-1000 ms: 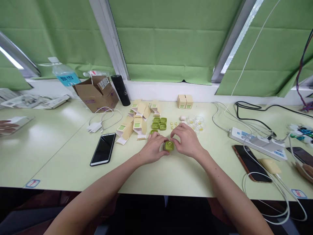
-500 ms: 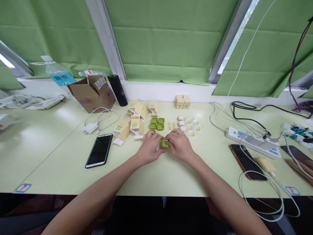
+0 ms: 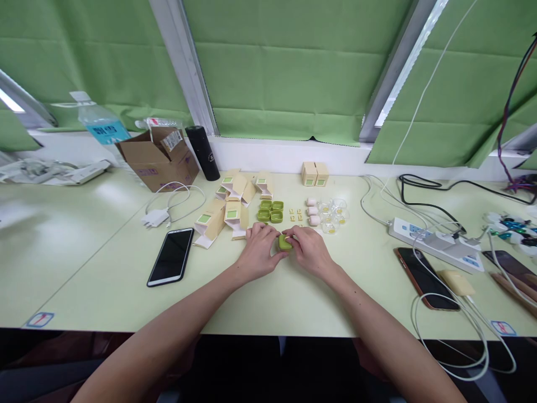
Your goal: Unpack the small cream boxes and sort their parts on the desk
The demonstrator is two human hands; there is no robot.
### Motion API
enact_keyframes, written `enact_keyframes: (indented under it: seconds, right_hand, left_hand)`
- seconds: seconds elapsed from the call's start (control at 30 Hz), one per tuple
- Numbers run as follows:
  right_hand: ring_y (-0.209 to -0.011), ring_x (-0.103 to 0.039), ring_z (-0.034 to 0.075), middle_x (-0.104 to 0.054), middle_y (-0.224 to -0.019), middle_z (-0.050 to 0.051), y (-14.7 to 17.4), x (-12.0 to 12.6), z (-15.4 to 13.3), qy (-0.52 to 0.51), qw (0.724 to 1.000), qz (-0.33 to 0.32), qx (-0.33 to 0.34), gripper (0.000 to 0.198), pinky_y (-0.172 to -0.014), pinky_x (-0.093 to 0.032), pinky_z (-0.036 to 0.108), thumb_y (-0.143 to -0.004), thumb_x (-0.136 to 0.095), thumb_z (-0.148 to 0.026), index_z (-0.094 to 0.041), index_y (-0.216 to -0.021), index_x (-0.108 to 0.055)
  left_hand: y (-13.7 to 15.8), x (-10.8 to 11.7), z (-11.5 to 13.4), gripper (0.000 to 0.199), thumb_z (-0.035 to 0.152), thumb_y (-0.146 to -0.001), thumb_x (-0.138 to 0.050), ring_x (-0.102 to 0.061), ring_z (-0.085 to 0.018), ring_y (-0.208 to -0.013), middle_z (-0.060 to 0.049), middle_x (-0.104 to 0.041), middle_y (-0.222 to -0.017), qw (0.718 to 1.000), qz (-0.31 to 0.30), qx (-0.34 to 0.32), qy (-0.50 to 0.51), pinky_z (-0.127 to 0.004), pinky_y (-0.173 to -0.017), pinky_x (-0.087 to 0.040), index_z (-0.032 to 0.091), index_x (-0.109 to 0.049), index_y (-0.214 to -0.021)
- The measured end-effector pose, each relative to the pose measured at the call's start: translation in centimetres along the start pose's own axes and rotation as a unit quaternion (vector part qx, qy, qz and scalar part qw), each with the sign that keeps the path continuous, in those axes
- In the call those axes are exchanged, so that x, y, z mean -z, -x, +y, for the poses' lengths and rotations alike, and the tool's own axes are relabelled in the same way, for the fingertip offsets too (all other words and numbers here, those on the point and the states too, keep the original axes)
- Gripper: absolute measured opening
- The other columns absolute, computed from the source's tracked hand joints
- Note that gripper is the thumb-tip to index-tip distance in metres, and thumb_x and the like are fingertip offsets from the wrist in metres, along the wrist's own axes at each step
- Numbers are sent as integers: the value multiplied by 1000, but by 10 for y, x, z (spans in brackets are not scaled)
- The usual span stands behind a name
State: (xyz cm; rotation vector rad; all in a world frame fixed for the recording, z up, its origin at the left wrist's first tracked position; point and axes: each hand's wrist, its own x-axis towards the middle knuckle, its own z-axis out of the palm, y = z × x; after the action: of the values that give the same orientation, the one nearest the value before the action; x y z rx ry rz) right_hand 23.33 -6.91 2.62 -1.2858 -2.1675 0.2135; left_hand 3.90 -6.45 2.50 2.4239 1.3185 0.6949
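Between my hands is a small green square box (image 3: 284, 243). My left hand (image 3: 260, 251) is closed around its left side, thumb at the near edge. The fingers of my right hand (image 3: 310, 250) pinch together at the box's right side, where a tiny pale yellow piece seems to show at the fingertips. Just beyond, several green square trays (image 3: 271, 212) stand in a block, and another is partly hidden behind my left hand. Tiny yellow pieces (image 3: 296, 214) lie to their right. Farther right are pale pink blocks (image 3: 312, 211) and clear plastic cups (image 3: 333, 214) with yellow spots.
Opened beige cartons (image 3: 231, 196) lie left of the trays; two closed cartons (image 3: 315, 174) stand at the back. A phone (image 3: 170, 257) and charger (image 3: 155, 218) are on the left. A power strip (image 3: 436, 244), another phone (image 3: 423, 279) and loose cables are on the right.
The green box is turned and tilted slightly between my hands. My right fingertips have shifted a little to the right on it. The camera view has moved slightly.
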Motion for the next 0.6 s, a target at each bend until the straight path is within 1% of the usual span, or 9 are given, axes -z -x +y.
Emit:
enact_keyframes:
  seconds: [0.1, 0.17, 0.27, 0.37, 0.47, 0.53, 0.6]
  right_hand:
    - [-90, -70, 25, -78, -99, 9, 0, -3, 1, -8, 1000, 1, 0, 14, -77, -51, 35, -99, -49, -14, -22, -99, -60]
    - [-90, -71, 25, -78, -102, 9, 0, -2, 0, -34, 999, 9, -4, 13, -78, -51, 35, -99, -48, -14, -23, -98, -58]
    - [-94, -73, 23, -78, -110, 8, -1, 3, -6, -131, 989, 55, -28, 11, -79, -53, 35, -100, -48, -17, -24, -97, -55]
    - [-96, -73, 21, -77, -109, 7, -3, 10, -12, -253, 959, 110, -65, 7, -83, -56, 35, -101, -51, -27, -25, -96, -55]
    - [-92, -72, 21, -77, -99, 6, -5, 13, -12, -362, 915, 134, -117, 17, -83, -57, 36, -98, -60, -40, -25, -91, -58]
    - [-83, -71, 20, -76, -89, 4, -8, 14, -8, -422, 883, 137, -153, 28, -76, -57, 34, -91, -68, -50, -24, -86, -59]
    - [-71, -66, 18, -73, -80, 2, -10, 15, -3, -464, 856, 135, -183, 38, -66, -56, 31, -82, -76, -58, -24, -81, -59]
  left_hand:
    - [0, 0, 1, 31, 40, -89, -75, -46, -34, -117, -9, -66, -116, 1000, -5, -3, -4, -50, -95, -36, 20, -64, -110]
    - [-1, 0, 2, 29, 40, -89, -73, -47, -35, -117, -10, -66, -115, 1000, -13, -3, -11, -50, -94, -37, 19, -64, -108]
    - [-1, 0, 2, 28, 41, -89, -73, -48, -35, -116, -11, -67, -113, 1000, -19, 5, -21, -51, -93, -37, 18, -63, -101]
    - [-1, -1, 2, 29, 40, -87, -76, -49, -36, -116, -10, -68, -112, 1000, -13, 9, -25, -51, -93, -38, 19, -64, -101]
    - [-1, -1, 2, 34, 42, -84, -80, -49, -36, -118, -10, -68, -115, 999, -5, 16, -32, -52, -95, -38, 20, -67, -106]
    - [0, 2, 1, 48, 46, -81, -82, -48, -37, -119, -11, -68, -119, 999, 9, 28, -26, -55, -98, -38, 20, -66, -118]
    - [1, 5, 1, 63, 50, -81, -81, -48, -37, -121, -11, -66, -124, 999, 35, 35, 0, -57, -101, -38, 22, -59, -133]
